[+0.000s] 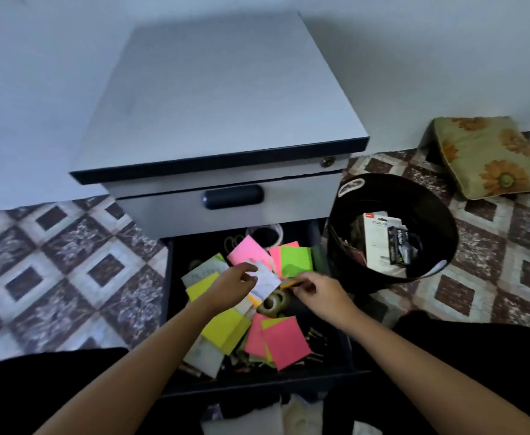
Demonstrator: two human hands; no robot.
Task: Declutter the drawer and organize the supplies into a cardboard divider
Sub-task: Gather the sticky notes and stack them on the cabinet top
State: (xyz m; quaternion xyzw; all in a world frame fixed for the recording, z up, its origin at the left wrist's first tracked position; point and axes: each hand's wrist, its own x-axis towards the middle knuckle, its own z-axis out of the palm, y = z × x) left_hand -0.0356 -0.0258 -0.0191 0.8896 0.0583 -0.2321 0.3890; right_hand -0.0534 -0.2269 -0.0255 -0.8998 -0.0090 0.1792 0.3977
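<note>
The lower drawer (pixel 348 350) of a grey cabinet (pixel 226 98) stands pulled out, full of loose sticky notes in pink (pixel 285 340), green (pixel 296 259) and yellow (pixel 222 329). A roll of clear tape (pixel 272 304) lies in the middle. My left hand (pixel 232 285) pinches a white slip of paper (pixel 266 282) above the notes. Just to its right, my right hand (pixel 317 291) grips a small yellow-orange item (pixel 288 283) by its edge. No cardboard divider is in view.
A black waste bin (pixel 439 246) holding packaging stands right of the drawer. A flowered cushion (pixel 489 155) lies on the patterned tile floor by the wall. The upper drawer with its dark handle (pixel 233 197) is closed. A tape roll and scissors sit at the drawer's back.
</note>
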